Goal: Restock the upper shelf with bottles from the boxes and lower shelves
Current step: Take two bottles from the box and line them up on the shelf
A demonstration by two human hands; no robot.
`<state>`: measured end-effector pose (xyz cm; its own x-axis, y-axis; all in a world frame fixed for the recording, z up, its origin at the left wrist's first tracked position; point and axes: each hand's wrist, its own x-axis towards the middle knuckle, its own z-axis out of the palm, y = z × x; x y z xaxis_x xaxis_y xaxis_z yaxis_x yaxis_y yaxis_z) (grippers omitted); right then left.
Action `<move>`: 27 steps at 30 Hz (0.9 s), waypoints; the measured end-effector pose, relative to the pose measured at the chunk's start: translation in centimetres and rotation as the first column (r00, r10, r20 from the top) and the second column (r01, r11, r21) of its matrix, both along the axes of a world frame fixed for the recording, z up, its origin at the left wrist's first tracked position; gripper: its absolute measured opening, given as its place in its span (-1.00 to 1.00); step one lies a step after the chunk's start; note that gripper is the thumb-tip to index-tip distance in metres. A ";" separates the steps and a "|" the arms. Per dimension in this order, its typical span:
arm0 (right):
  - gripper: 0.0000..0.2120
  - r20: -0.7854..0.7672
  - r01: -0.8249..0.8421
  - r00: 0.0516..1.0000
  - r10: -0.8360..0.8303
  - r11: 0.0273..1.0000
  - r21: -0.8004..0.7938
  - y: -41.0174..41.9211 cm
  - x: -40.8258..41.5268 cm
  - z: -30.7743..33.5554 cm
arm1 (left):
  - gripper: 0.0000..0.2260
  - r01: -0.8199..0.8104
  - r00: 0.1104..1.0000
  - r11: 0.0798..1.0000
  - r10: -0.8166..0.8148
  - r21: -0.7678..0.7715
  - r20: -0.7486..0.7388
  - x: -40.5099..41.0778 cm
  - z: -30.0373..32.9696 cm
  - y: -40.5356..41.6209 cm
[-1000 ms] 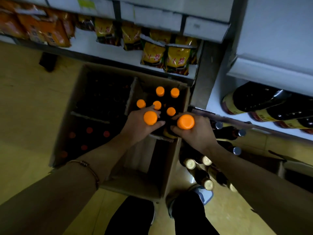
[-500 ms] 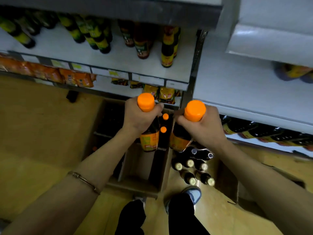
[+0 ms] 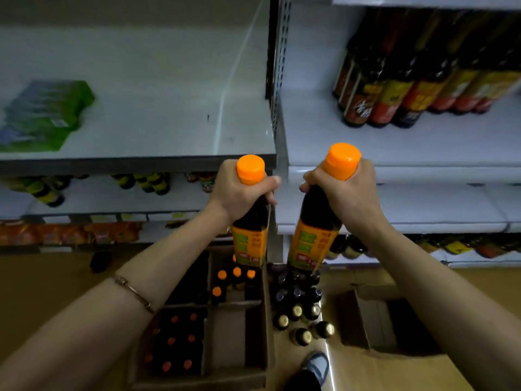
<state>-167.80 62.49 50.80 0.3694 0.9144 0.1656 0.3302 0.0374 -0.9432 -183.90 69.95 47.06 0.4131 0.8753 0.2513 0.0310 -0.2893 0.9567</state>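
Observation:
My left hand (image 3: 239, 196) grips the neck of a dark bottle (image 3: 250, 238) with an orange cap and orange label. My right hand (image 3: 348, 193) grips a second, matching bottle (image 3: 314, 241) the same way. Both bottles hang upright at the front edge of the upper shelf (image 3: 158, 128), which is mostly bare on the left bay. Below on the floor, an open cardboard box (image 3: 253, 320) holds several more orange-capped bottles (image 3: 235, 273) and red-capped ones (image 3: 180, 340).
A green packet (image 3: 42, 114) lies at the shelf's left. Dark bottles with red and yellow labels (image 3: 408, 91) stand on the right bay. A cluster of gold-capped bottles (image 3: 301, 320) stands on the floor beside another open box (image 3: 375, 320). A perforated upright post (image 3: 277, 80) divides the bays.
Both hands have lifted the two bottles out of the box and up to the level of the upper shelf edge. The view has tilted upward with them.

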 end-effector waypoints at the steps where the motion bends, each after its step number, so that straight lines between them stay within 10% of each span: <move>1: -0.87 -0.004 0.020 1.000 -0.020 1.000 0.022 -0.3 0.1 1.6 | -0.74 0.036 0.999 0.999 -0.036 0.004 0.011 0.4 1.6 0.1; 27: -0.82 0.009 0.429 0.892 -0.452 0.852 0.301 -16.8 13.6 23.3 | -0.79 0.618 0.769 0.780 -0.626 0.097 0.132 19.8 25.3 -9.0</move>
<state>-154.19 45.67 74.13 0.6979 0.5678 0.4365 0.4463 0.1320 -0.8851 -164.05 60.97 72.38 0.8176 0.4262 0.3871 -0.3116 -0.2379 0.9200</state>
